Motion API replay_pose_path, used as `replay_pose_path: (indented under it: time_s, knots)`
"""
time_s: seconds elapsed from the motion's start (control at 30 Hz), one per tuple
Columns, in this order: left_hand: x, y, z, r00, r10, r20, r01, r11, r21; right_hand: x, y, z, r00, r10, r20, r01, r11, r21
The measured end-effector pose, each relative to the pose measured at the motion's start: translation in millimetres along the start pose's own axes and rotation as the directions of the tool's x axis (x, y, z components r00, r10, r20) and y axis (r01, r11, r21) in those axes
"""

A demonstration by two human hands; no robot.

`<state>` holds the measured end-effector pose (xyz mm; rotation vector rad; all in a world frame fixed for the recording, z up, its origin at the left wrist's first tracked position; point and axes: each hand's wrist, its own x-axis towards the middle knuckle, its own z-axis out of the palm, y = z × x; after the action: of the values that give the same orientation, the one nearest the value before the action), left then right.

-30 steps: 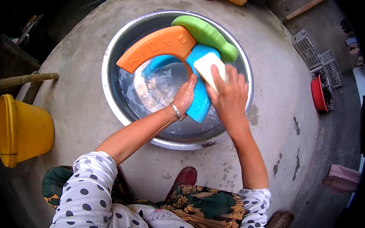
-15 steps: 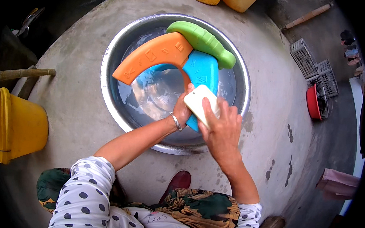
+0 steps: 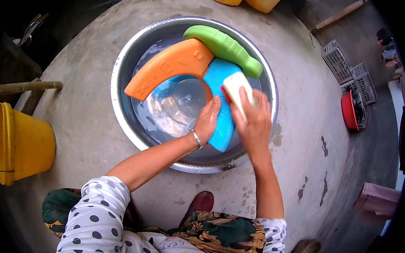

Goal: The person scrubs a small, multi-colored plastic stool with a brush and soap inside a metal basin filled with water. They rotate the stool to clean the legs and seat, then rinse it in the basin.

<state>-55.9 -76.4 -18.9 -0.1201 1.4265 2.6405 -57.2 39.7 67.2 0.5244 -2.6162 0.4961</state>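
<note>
A wide metal basin [image 3: 118, 97] holds water and three thick molded plastic pieces. My left hand [image 3: 206, 120] grips the inner edge of the blue curved piece [image 3: 224, 130], thumb on top and fingers mostly hidden. My right hand [image 3: 254, 124] is closed around a white scrub brush [image 3: 236, 89], tilted so a strip of red bristles shows against the blue surface. The orange curved piece [image 3: 164, 68] meets the blue one at its upper end and arcs left over the water. Behind both, the green bumpy piece [image 3: 222, 48] leans on the basin's far right side.
The basin stands on a concrete floor [image 3: 85, 134]. At the left are a yellow bucket [image 3: 30, 142] and a bamboo pole [image 3: 26, 89]. More yellow buckets [image 3: 264, 0] are at the far edge. Grey crates [image 3: 337, 62] and a red basin [image 3: 348, 111] lie right.
My right hand has shifted the brush up and to the right and tipped it, exposing red bristles. More of the blue piece's lower end shows. My left hand keeps its hold.
</note>
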Motion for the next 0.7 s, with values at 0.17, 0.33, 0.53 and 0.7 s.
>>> replay_pose_path:
  time_s: [0.17, 0.33, 0.53, 0.7]
  knots:
    - [6.0, 0.8, -12.7, 1.0, 0.017, 0.009, -0.019, 0.985, 0.172, -41.2, 7.4, 21.7, 0.971, 0.237, -0.025, -0.19, 0.834, 0.518]
    - [-1.7, 6.0, -17.7, 0.998, -0.045, 0.042, 0.041, 0.995, 0.096, -64.8, -5.1, 32.9, 0.945, 0.322, -0.048, -0.204, 0.7, 0.684]
    - [-9.9, 49.9, 0.6, 0.976, -0.215, 0.032, 0.215, 0.977, 0.001, -43.2, -15.7, 21.9, 0.904, 0.427, -0.019, -0.264, 0.592, 0.761]
    - [-7.5, 38.9, -1.0, 0.994, -0.074, 0.075, 0.068, 0.994, 0.08, -52.6, -19.4, 16.0, 0.954, 0.261, -0.149, -0.084, 0.707, 0.702]
